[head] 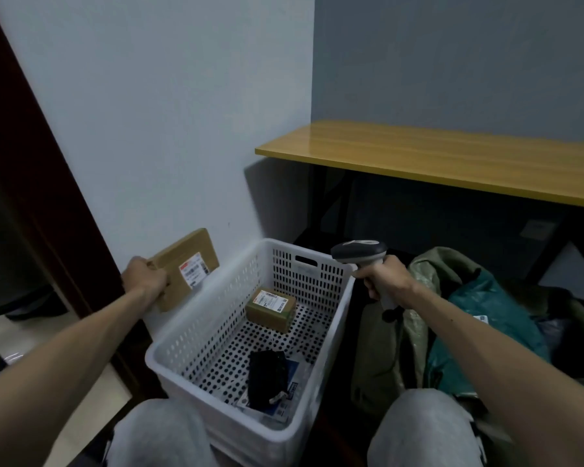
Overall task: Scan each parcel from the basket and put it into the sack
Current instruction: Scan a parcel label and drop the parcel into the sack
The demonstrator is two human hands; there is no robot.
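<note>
My left hand (147,276) grips a flat brown cardboard parcel (186,267) by its left edge, holding it above and to the left of the white perforated basket (209,332); its white label faces me. My right hand (381,276) holds a grey barcode scanner (359,252) by the handle, over the basket's right rim, its head pointing left. In the basket lie a small brown box (272,310) with a label, a black bag (267,375) and a blue-and-white flat parcel (294,369) under it. The olive-green sack (402,332) stands to the right, with a teal bag (479,318) inside.
A yellow-topped table (435,156) on black legs stands at the back right. A pale wall rises behind the basket, with a dark door frame (31,197) at left. My knees in grey trousers (162,436) flank the basket's near end.
</note>
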